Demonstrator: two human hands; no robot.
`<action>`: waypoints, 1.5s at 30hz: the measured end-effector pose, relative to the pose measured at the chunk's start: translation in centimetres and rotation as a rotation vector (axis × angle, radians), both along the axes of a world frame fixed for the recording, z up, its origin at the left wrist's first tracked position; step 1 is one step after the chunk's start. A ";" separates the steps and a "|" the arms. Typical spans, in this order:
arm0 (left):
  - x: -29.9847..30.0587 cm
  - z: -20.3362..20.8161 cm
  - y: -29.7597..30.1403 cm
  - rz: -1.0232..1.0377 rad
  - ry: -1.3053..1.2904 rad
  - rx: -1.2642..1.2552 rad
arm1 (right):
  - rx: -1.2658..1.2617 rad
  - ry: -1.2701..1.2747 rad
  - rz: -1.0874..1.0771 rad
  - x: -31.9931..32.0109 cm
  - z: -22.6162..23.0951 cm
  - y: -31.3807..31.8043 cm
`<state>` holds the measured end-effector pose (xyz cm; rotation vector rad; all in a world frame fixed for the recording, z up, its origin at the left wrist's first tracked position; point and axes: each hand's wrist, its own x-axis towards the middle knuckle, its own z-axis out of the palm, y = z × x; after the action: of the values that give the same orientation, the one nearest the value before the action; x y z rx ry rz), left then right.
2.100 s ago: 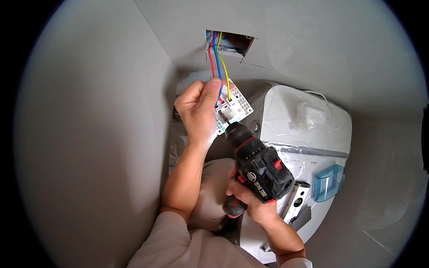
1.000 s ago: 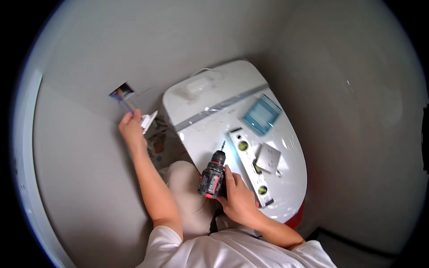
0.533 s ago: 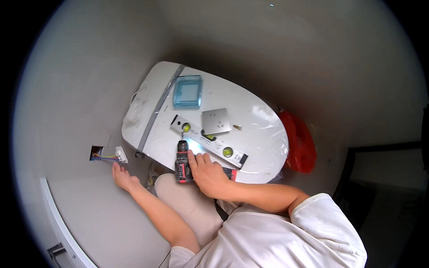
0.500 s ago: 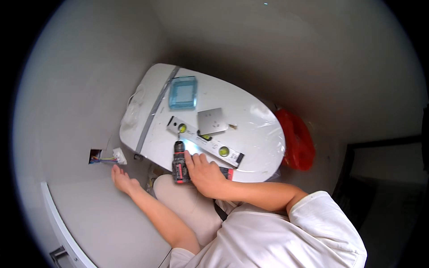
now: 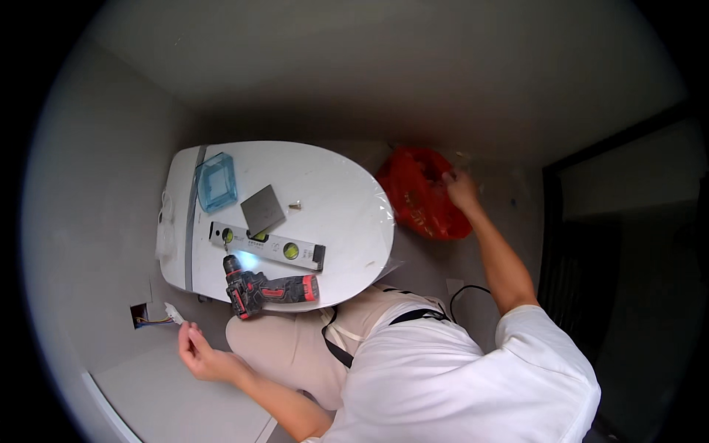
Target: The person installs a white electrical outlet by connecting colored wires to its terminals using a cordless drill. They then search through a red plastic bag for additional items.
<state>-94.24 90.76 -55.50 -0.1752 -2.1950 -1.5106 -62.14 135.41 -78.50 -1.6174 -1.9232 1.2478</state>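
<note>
My right hand (image 5: 461, 190) has its fingers closed at the upper edge of a red plastic bag (image 5: 416, 199), on the floor right of the toilet. My left hand (image 5: 204, 356) is raised palm up, its fingers curled together; whether a small thing is in them I cannot make out. Just above its fingertips, a white socket (image 5: 174, 314) hangs on coloured wires from a wall box (image 5: 139, 316). On the white toilet lid (image 5: 347, 221) lie a black and red cordless drill (image 5: 258, 291) with its light on, a spirit level (image 5: 269, 246), a grey square plate (image 5: 262, 210) and a translucent blue splash box (image 5: 217, 182).
A small brass-coloured screw or plug (image 5: 295, 205) lies beside the plate. Clear film hangs off the lid's rim. Grey walls stand close at the left and behind. A black cable (image 5: 465, 288) curves over the floor, and a dark-framed opening (image 5: 591, 244) is at the right.
My right hand has let go of the drill and moved right to the red bag. The drill rests on the lid. My left hand stays near the socket; the view has shifted right.
</note>
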 end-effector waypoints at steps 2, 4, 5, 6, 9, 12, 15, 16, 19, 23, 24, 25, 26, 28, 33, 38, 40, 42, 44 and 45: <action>3.3 0.3 2.1 -0.127 0.008 -0.094 | 0.096 -0.098 0.138 4.1 -11.4 -0.2; 6.3 0.4 2.2 -0.224 0.028 -0.195 | 0.055 -0.138 0.492 4.3 -16.5 -4.6; 8.0 0.9 2.4 -0.289 0.052 -0.244 | -0.209 -0.125 0.751 3.6 -16.6 -7.1; 9.6 0.9 2.8 -0.361 0.069 -0.282 | -0.229 -0.224 0.851 3.0 -16.6 -9.7; 14.6 -0.1 4.2 -0.707 0.068 -0.369 | -0.170 -0.201 0.879 3.8 -18.0 -14.9; 18.0 -1.2 7.3 -1.144 0.025 -0.590 | -0.023 0.096 0.719 4.3 -18.2 -15.0; 19.7 -3.1 10.9 -1.428 0.025 -0.736 | -0.545 0.402 0.085 3.0 -14.8 -12.2; 20.3 -3.5 12.0 -1.498 0.032 -0.789 | -0.465 0.315 0.148 2.9 -13.4 -11.1; 21.6 -5.5 14.0 -1.570 -0.038 -0.754 | -0.184 0.025 0.250 4.0 -13.2 -8.3; 23.2 -9.9 17.0 -1.613 -0.033 -0.743 | 0.174 -0.181 0.274 8.6 -22.1 -9.3; 23.4 -10.5 17.6 -1.626 -0.049 -0.816 | 0.253 -0.159 0.311 8.9 -22.3 -9.5; 23.6 -11.0 18.3 -1.627 -0.034 -0.859 | 0.351 -0.073 0.307 8.9 -22.6 -9.4; 23.4 -11.5 17.9 -1.586 -0.044 -0.926 | 0.428 0.042 0.337 5.7 -17.5 -9.7; 24.3 -11.5 17.9 -1.595 -0.071 -0.976 | 0.405 0.104 0.382 4.8 -14.6 -8.4; 25.3 -10.6 15.8 -1.627 -0.155 -0.990 | -0.088 0.108 0.249 3.6 -21.7 -3.0; 24.2 -10.1 11.0 -1.431 -0.313 -0.978 | 0.041 -0.456 0.622 0.8 -23.1 -3.4; 24.1 -10.1 12.0 -1.469 -0.297 -0.977 | 0.191 -0.423 0.644 2.0 -26.0 -3.7; 24.2 -10.1 13.6 -1.520 -0.271 -0.993 | 0.210 -0.127 0.415 2.6 -28.0 -5.5; 24.6 -9.6 16.6 -1.560 -0.251 -1.027 | 0.056 0.015 0.366 2.4 -27.2 -7.8; 24.8 -9.8 18.1 -1.610 -0.187 -1.069 | -0.009 0.075 0.355 2.5 -26.4 -8.7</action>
<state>-69.45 108.81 -65.33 -2.6246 -2.7504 -0.4558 -59.61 126.75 -104.94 -1.2474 -2.2246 1.4255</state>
